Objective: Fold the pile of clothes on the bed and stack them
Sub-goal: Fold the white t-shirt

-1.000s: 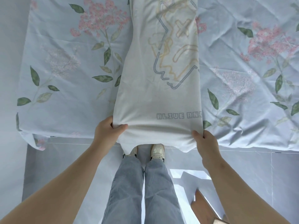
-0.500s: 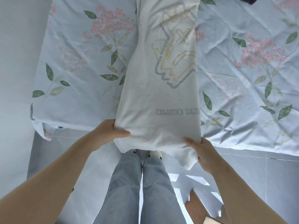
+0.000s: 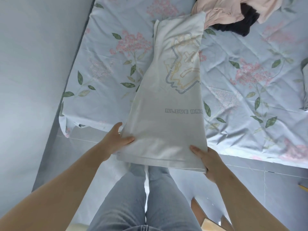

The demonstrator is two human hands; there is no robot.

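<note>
Left hand (image 3: 115,142): thumb lies on top of the white T-shirt (image 3: 166,114), the other fingers mostly lost beneath the cloth. Right hand (image 3: 206,160): the same, fingers hidden under the hem corner. The shirt's grey lettering (image 3: 183,111) runs off the folded edge toward 3 o'clock, so the last letters are unreadable. At 1 o'clock the pink garment (image 3: 233,9) is cut by the top edge, and the black garment (image 3: 240,25) is partly buried under it (what kind each is, cannot tell). A grey item (image 3: 305,84) at 3 o'clock is clipped by the frame and unidentifiable. A wooden object (image 3: 208,224) at 5 o'clock is cut by the bottom edge.
</note>
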